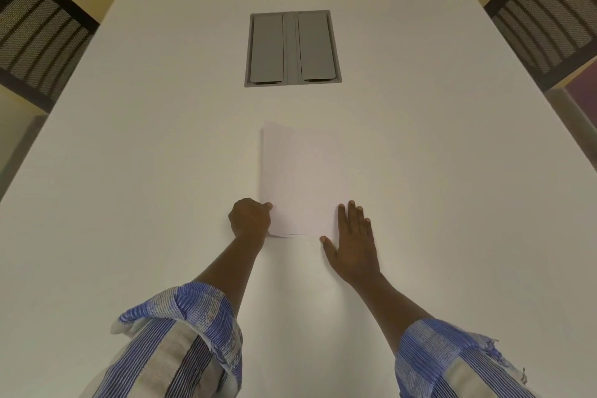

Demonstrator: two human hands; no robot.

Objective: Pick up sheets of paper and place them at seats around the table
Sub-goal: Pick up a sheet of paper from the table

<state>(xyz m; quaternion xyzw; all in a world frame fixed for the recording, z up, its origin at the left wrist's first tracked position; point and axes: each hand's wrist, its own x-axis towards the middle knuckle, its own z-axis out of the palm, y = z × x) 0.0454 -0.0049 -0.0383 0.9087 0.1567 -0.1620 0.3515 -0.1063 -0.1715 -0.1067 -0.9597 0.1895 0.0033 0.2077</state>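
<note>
view from my head, looking down across a white table [129, 171].

at the far left corner of the table stands a left chair [35, 39] with a dark striped mesh back.

my left hand [250, 220] is curled into a loose fist at the left edge of the paper [300, 181], close to its near left corner. the thumb and fingers pinch that edge. i cannot tell how many sheets are in the pinch.

the paper lies in the middle of the table, between my two hands. its long axis runs straight away from me toward the far edge. its near edge shows more than one layer, so i judge it a thin stack. the left side looks a little raised off the table.

past the paper, toward the far edge, a grey box [292, 48] with two flaps is set flush into the table.

my right hand [353, 242] lies flat, palm down, fingers straight and slightly spread, just beside the right edge of the paper. the thumb tip sits at the near right corner. whether the fingers touch the paper i cannot tell.

at the far right corner stands a right chair [549, 19] of the same kind.

both hands are at the paper, but only the left has hold of it. so i judge the lift will come from the left edge, with the chairs well apart on either side as the seats to serve.
</note>
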